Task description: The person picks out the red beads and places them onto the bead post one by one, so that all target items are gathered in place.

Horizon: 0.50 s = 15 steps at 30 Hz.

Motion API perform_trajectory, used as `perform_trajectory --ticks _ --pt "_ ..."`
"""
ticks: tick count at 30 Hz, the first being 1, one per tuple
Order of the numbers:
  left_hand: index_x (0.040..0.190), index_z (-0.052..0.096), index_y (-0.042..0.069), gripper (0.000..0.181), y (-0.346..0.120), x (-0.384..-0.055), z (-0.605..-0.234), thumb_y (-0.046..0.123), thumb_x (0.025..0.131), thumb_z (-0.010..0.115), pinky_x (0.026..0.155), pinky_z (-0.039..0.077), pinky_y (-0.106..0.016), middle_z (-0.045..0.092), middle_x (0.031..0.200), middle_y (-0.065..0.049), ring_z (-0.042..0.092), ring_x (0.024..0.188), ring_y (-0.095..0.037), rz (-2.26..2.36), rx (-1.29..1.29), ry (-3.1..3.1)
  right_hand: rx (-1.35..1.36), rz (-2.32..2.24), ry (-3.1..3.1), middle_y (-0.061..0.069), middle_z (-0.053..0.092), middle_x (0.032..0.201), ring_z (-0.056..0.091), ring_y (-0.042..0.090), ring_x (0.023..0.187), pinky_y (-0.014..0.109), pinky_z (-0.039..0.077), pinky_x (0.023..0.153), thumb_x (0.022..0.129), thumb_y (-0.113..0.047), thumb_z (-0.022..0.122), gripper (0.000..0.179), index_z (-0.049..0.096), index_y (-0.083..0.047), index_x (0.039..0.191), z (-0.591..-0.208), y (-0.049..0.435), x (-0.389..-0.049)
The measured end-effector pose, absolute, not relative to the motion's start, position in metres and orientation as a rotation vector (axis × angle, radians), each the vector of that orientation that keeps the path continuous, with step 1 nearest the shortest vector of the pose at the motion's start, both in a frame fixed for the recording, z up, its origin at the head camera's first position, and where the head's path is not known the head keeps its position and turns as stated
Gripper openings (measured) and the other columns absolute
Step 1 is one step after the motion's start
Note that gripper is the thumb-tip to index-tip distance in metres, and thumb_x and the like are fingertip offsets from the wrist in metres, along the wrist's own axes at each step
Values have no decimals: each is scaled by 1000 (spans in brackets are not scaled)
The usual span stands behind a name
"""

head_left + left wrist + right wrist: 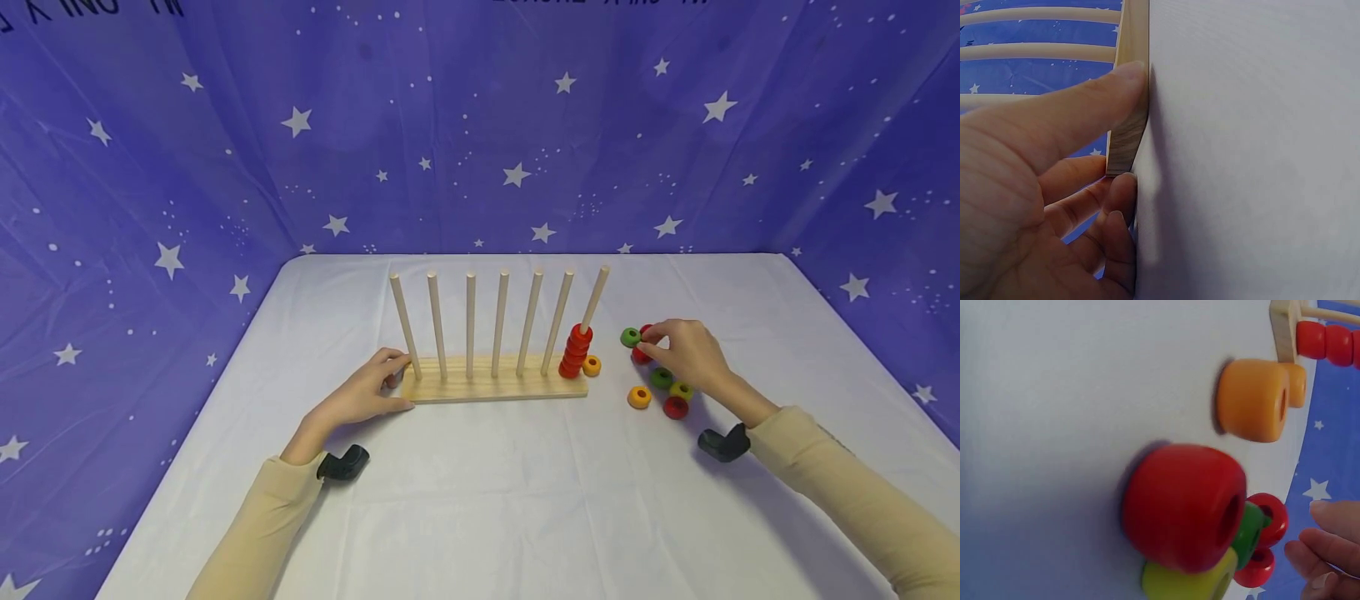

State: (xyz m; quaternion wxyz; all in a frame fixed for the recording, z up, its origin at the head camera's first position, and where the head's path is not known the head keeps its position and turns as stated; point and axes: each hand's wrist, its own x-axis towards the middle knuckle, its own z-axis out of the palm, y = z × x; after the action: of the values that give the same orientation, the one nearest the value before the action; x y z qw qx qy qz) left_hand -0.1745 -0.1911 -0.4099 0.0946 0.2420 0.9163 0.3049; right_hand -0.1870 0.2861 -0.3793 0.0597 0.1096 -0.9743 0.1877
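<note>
My left hand (362, 392) grips the left end of a wooden peg board (495, 387), thumb along the front edge and fingers around the end and back. Seven upright pegs stand on the board; several red beads (576, 352) are stacked on the rightmost one. To the right, my right hand (690, 352) reaches over loose beads, its fingertips close to a green bead (631, 337) and a red bead (641, 356). In the right wrist view the thumb and fingers (1335, 519) are apart, with nothing between them.
Nearer me lie another green bead (662, 378), a yellow-green bead (681, 391), a red bead (676, 407) and an orange bead (639, 397). A second orange bead (592, 365) sits against the board's right end. Starry blue cloth (480, 125) hangs behind the white table (465, 500).
</note>
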Motion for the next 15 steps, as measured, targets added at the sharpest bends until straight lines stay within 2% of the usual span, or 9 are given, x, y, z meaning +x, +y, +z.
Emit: perform_trajectory --ticks 11,15 --pt "140 37 -6 76 -192 -175 -413 25 80 73 74 39 -23 43 131 -14 47 92 -16 913 727 2719 302 522 -3060 18 70 89 49 16 60 24 38 51 83 -20 70 25 71 2 96 -385 289 -192" --pt "140 37 -5 76 -192 -176 -412 25 80 73 74 38 -23 42 132 -14 47 93 -16 909 721 2721 301 519 -3104 19 70 92 48 15 61 24 37 52 83 -20 70 29 69 3 100 -386 289 -193"
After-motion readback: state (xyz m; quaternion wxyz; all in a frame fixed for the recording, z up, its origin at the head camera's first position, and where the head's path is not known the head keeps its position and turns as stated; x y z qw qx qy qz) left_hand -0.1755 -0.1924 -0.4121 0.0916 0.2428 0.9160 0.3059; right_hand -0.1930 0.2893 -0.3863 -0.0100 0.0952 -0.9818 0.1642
